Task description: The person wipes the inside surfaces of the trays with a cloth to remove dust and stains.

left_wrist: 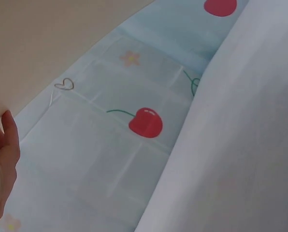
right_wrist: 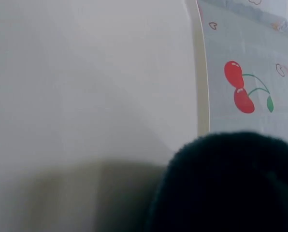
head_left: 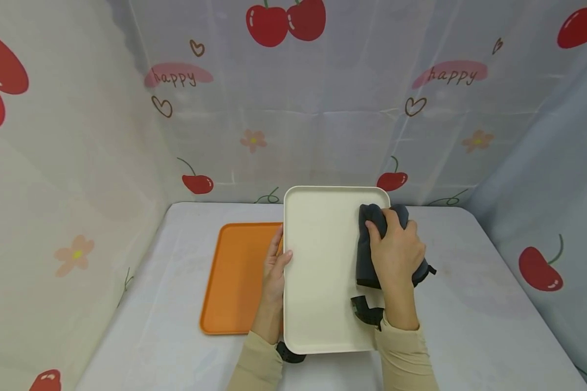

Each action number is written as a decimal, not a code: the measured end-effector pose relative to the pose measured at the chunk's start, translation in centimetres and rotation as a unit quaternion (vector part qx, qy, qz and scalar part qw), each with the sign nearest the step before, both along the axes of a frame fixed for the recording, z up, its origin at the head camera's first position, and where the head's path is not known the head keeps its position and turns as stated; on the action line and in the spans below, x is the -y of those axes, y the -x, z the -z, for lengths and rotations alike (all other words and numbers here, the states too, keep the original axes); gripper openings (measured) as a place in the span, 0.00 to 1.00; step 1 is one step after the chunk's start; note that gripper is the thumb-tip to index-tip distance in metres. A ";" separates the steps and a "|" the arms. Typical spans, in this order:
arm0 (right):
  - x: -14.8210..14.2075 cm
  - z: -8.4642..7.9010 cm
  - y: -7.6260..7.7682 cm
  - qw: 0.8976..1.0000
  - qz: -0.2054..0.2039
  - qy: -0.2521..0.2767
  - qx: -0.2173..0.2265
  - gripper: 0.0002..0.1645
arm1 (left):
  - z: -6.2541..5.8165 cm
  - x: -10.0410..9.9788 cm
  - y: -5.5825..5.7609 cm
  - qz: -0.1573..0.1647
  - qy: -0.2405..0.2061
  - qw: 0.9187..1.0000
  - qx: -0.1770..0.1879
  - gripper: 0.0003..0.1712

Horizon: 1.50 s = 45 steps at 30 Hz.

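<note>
Cream tray (head_left: 323,266) held up by its left rim, dark cloth (head_left: 370,255) at its right

Raised above the middle of the table (head_left: 474,326), the cream tray has the cloth across the far part of its right rim. The risk, I judge, is twisting: the left hand (head_left: 275,271) alone seems to bear the weight, so hard pressure at far right could swing the tray or work it loose. Its broad face points up and toward the near side; its long axis runs near to far. The left hand pinches the left rim, thumb in front, fingers behind; the right hand (head_left: 396,247) grips the bunched cloth. Left, partly hidden behind, lies an orange tray (head_left: 235,277).
</note>
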State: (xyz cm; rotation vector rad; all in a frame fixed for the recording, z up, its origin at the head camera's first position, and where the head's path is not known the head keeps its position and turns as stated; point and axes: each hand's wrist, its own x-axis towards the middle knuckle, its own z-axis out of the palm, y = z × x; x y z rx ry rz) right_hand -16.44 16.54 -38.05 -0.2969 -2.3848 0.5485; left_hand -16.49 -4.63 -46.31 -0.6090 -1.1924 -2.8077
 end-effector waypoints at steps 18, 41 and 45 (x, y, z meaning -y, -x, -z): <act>2.8 -0.2 -0.3 0.998 -0.041 -0.030 -0.023 0.23 | 0.3 -0.6 0.1 0.050 -0.050 0.997 -0.011 0.37; 9.4 -0.4 -1.1 0.985 -0.121 -0.109 -0.049 0.22 | 0.1 -1.3 -0.4 0.045 -0.040 0.998 0.033 0.36; 9.4 -0.3 -1.0 0.986 -0.123 -0.106 -0.048 0.22 | 0.1 -1.3 -0.4 0.045 -0.040 0.998 0.034 0.36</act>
